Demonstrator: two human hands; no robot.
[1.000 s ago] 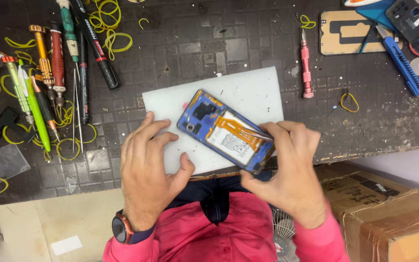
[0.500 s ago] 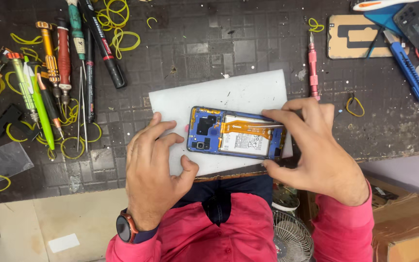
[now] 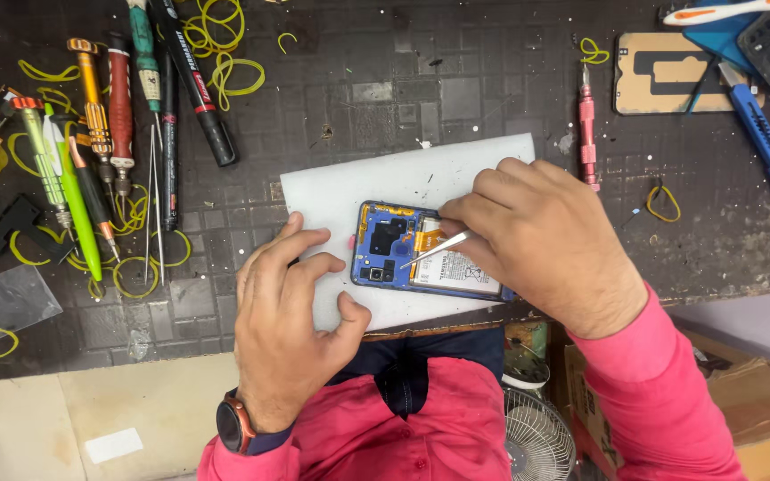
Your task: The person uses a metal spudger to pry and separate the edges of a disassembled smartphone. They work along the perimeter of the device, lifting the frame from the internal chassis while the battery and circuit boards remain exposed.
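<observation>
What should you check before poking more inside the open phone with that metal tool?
1. Phone lies flat on the white mat: ok.
2. Left hand steadies it: ok, fingers rest on the mat by the phone's left edge.
3. Right hand grips the tweezers firmly: ok, pinched between the fingers.
4. Tweezer tip sits over the right spot: cannot tell, the parts are too small to make out.
5. Loose bits near the phone: not ok, small specks lie on the mat.
6. Spare tools within reach: ok, the pink screwdriver lies beside the mat.
</observation>
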